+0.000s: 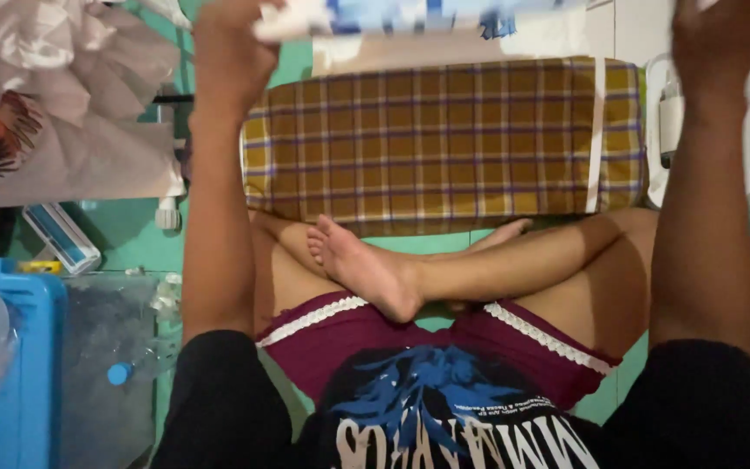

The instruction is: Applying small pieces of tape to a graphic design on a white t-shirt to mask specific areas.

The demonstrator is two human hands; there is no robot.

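Note:
I sit cross-legged on a green floor with both arms stretched forward. My left hand (pixel 229 48) grips one end of a white and blue cloth (pixel 410 17) at the top edge of the view. My right hand (pixel 720 39) is raised at the top right, level with the cloth's other end; its fingers are cut off by the frame. The cloth is blurred and hangs above a low board padded with yellow and brown plaid fabric (pixel 444 143), which lies just beyond my feet.
A heap of pale garments (pixel 54 95) lies at the left. A blue plastic basket (pixel 19 356) and a clear plastic bag (pixel 110 347) sit at the lower left. A white iron (pixel 670 122) rests beside the board's right end.

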